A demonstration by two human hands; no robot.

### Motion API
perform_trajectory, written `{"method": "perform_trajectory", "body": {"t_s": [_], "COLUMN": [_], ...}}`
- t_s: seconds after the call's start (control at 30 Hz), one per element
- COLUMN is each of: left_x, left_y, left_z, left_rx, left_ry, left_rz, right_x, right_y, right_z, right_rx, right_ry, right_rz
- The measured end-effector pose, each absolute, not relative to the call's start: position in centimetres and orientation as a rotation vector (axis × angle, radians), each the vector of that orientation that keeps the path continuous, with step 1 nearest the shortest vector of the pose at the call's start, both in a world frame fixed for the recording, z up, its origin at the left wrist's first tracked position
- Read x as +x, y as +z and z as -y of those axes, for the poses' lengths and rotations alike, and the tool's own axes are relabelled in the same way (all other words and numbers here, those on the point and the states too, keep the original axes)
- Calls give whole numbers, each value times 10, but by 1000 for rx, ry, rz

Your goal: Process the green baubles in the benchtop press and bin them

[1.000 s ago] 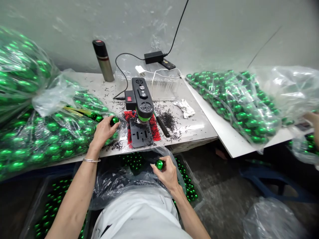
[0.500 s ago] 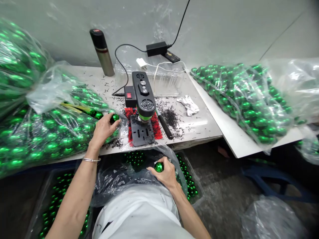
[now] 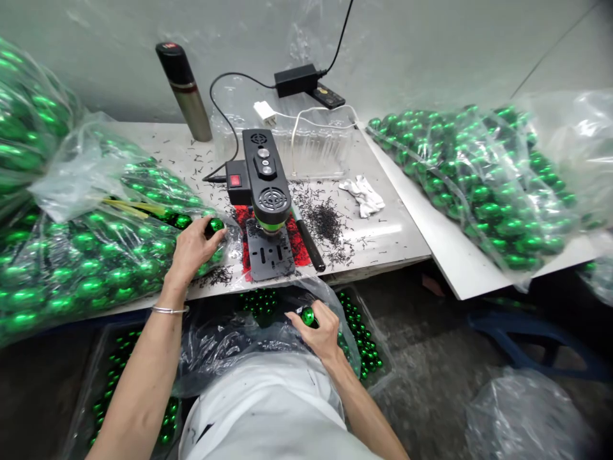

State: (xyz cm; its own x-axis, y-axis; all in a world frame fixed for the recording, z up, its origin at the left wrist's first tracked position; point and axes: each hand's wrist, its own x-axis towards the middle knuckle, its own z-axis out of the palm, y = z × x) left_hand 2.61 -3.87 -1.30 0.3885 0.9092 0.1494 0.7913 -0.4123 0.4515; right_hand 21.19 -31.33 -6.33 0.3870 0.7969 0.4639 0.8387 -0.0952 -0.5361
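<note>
My left hand [image 3: 195,246] is curled around a shiny green bauble [image 3: 216,225], between thumb and fingers, at the open end of a clear plastic bag of green baubles [image 3: 90,243]. Low in front of my body, my right hand [image 3: 320,329] cups another green bauble [image 3: 307,315], its thumb tip standing a little off the ball. A clear plastic sheet [image 3: 225,345] spreads beneath that hand. Between and beyond both hands stands a small black machine [image 3: 267,172] with a slotted base plate [image 3: 271,259] and a black-gripped lever [image 3: 311,246].
Black scraps [image 3: 325,220] litter the white table [image 3: 378,246]. Behind the machine are a clear plastic box [image 3: 320,153], a power adapter [image 3: 297,80] and a flask [image 3: 184,92]. White gloves [image 3: 363,196] lie to the right, before another bag of baubles [image 3: 479,185]. A blue stool [image 3: 527,345] stands below.
The view has shifted slightly, so the table's things appear further left and higher. Both hands keep their baubles; the right one has turned a little, its thumb further off the ball.
</note>
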Motion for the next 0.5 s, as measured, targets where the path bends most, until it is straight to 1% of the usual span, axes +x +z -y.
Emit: {"method": "perform_trajectory", "body": {"t_s": [0.17, 0.3, 0.37, 0.43, 0.5], "left_x": [26, 25, 25, 25, 25], "left_y": [-13, -14, -14, -14, -13], "left_z": [38, 38, 39, 39, 39], "left_rx": [2351, 2370, 2383, 2388, 2373], "left_ry": [525, 519, 520, 538, 560], "left_rz": [-1505, -1507, -1514, -1517, -1513], "right_x": [227, 265, 290, 313, 332], "right_y": [-63, -67, -76, -92, -115], "right_z": [320, 344, 361, 377, 391], "right_rx": [-1908, -2016, -2043, -2074, -2288], "right_ry": [31, 65, 74, 156, 215], "right_rz": [1295, 904, 609, 357, 270]}}
